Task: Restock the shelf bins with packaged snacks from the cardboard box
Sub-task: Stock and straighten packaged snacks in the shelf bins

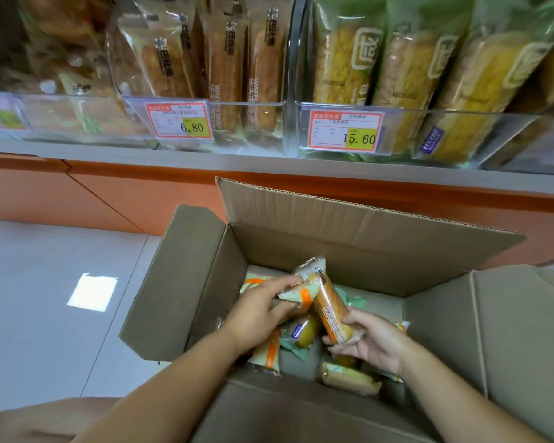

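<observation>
On the grey tiled floor (45, 282), below the shelf edge, an open cardboard box (333, 238) is standing with all four flaps spread outward, the far flap leaning toward the orange shelf base (141, 193). Above it, the shelf (205, 161) is carrying clear plastic bins: the middle bin (253, 123) is holding upright waffle-bread packets (227, 68) behind a price tag reading 6.80 (178, 120); the right bin (509, 129) is holding taller green-topped packets (413, 75) behind a tag reading 15.60 (346, 131); the left bin is blurring out, contents unclear.

Both forearms are reaching down and forward into the box from the lower edge of the view.

The left hand (259, 314) is lying palm down, fingers curling over a green-and-orange packet (301, 292) and pinching it.

The right hand (371, 340) is turning palm up, fingers wrapping the lower end of a long golden bread packet (330, 305), which is tilting up and away between the two hands.

Loose packets are lying on the box floor: a small yellow cake packet (304, 334) just beneath the held ones, a green-and-orange packet (269, 353) under the left wrist, and a pale bread packet (349, 377) near the front wall.
</observation>
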The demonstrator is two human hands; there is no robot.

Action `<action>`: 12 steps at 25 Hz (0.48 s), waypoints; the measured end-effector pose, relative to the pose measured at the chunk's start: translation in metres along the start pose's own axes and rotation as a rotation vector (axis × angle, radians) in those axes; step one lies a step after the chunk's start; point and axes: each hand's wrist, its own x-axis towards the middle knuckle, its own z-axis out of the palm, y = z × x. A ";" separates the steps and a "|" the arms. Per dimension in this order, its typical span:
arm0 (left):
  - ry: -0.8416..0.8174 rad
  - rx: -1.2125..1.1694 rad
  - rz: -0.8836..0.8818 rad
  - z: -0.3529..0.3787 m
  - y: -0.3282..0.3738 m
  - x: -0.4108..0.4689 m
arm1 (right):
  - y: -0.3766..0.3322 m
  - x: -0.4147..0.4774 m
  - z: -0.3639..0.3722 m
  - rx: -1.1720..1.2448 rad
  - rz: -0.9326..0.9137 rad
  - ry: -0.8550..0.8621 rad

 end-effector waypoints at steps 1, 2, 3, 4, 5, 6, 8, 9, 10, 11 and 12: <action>-0.018 -0.050 0.018 0.002 0.004 -0.007 | 0.002 -0.004 0.000 0.041 0.004 -0.010; -0.050 -0.088 0.035 0.004 0.011 -0.015 | 0.005 -0.008 0.000 0.079 0.004 -0.014; -0.088 -0.123 0.055 0.007 0.016 -0.022 | 0.007 -0.012 0.001 0.109 0.003 -0.017; -0.120 -0.154 0.073 0.011 0.020 -0.029 | 0.008 -0.016 0.002 0.132 0.004 -0.022; -0.160 -0.185 0.066 0.015 0.025 -0.036 | 0.008 -0.019 0.003 0.147 0.001 -0.022; -0.198 -0.223 0.038 0.019 0.029 -0.042 | 0.009 -0.023 0.005 0.159 -0.011 -0.018; -0.249 -0.346 -0.061 0.030 0.039 -0.051 | 0.010 -0.029 0.007 0.183 -0.049 -0.004; -0.229 -0.438 -0.127 0.035 0.044 -0.054 | 0.011 -0.031 0.008 0.187 -0.064 0.002; -0.177 -0.542 -0.197 0.038 0.049 -0.055 | 0.012 -0.035 0.010 0.193 -0.077 0.009; -0.090 -0.659 -0.255 0.040 0.052 -0.055 | 0.013 -0.037 0.012 0.207 -0.089 0.017; -0.012 -0.732 -0.318 0.043 0.049 -0.053 | 0.013 -0.041 0.015 0.228 -0.103 0.017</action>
